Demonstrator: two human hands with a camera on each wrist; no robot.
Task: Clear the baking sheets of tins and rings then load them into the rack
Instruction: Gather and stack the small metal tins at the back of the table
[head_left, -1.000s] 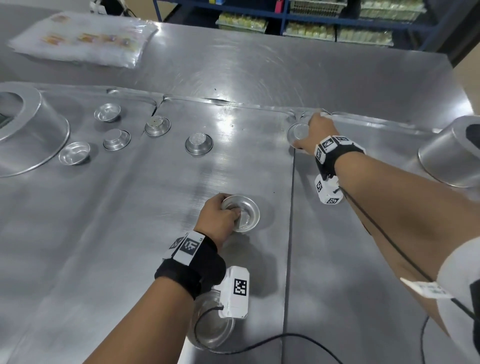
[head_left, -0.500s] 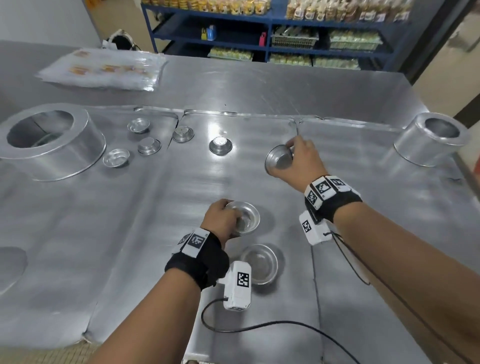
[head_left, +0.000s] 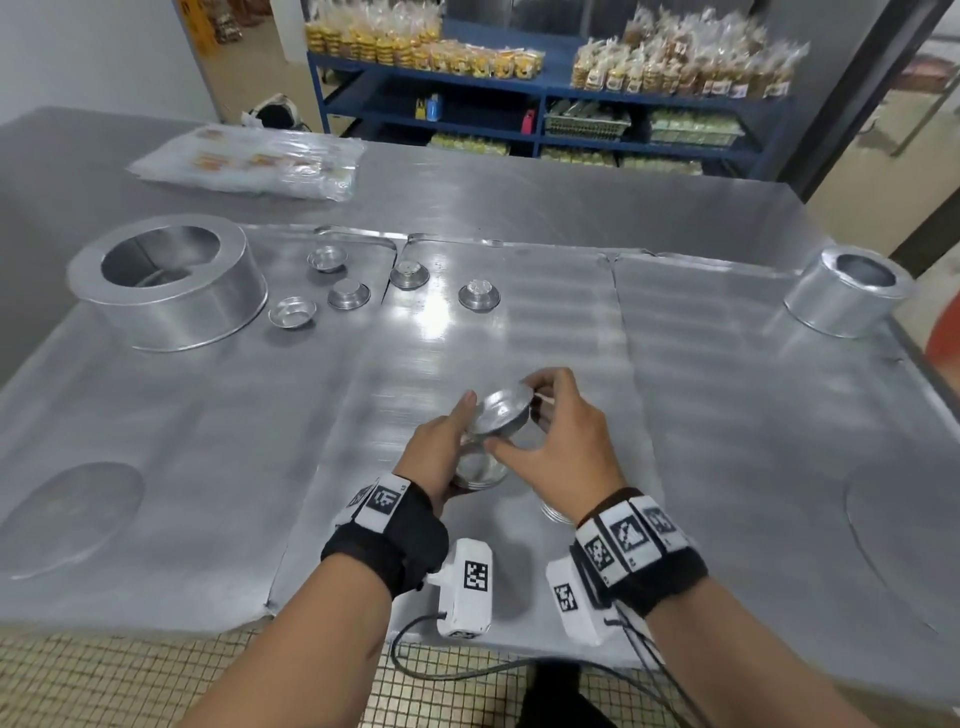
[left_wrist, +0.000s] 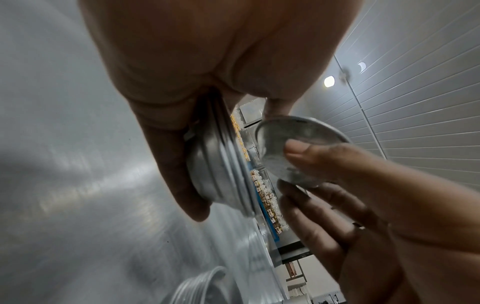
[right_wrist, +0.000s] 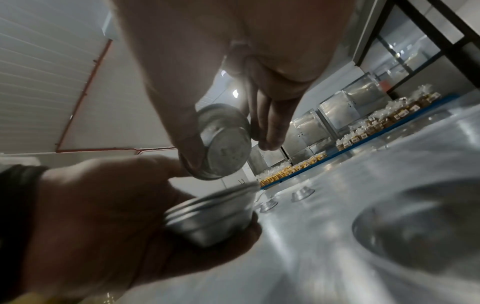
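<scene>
Three baking sheets (head_left: 467, 353) lie side by side on the steel table. Just above the middle sheet my left hand (head_left: 451, 453) cups a small stack of round tins (head_left: 479, 470), the same stack of tins (left_wrist: 221, 174) (right_wrist: 213, 218) showing in both wrist views. My right hand (head_left: 537, 415) pinches a single tin (head_left: 503, 413) by its rim, tilted and close over the stack without touching it. That single tin (left_wrist: 298, 148) (right_wrist: 223, 144) shows its flat bottom. Several loose tins (head_left: 349, 294) sit at the far left, beside a large ring (head_left: 166, 288).
A smaller ring (head_left: 847, 296) stands at the far right edge. One more tin (head_left: 551, 512) lies on the sheet under my right wrist. Flat round discs (head_left: 72, 514) rest near the front corners. A plastic-wrapped packet (head_left: 249, 161) lies far back, and blue shelves (head_left: 545, 104) stand beyond the table.
My right hand picked a tin off the far sheet edge and carried it back to the left hand. My left hand lifted its tins off the sheet.
</scene>
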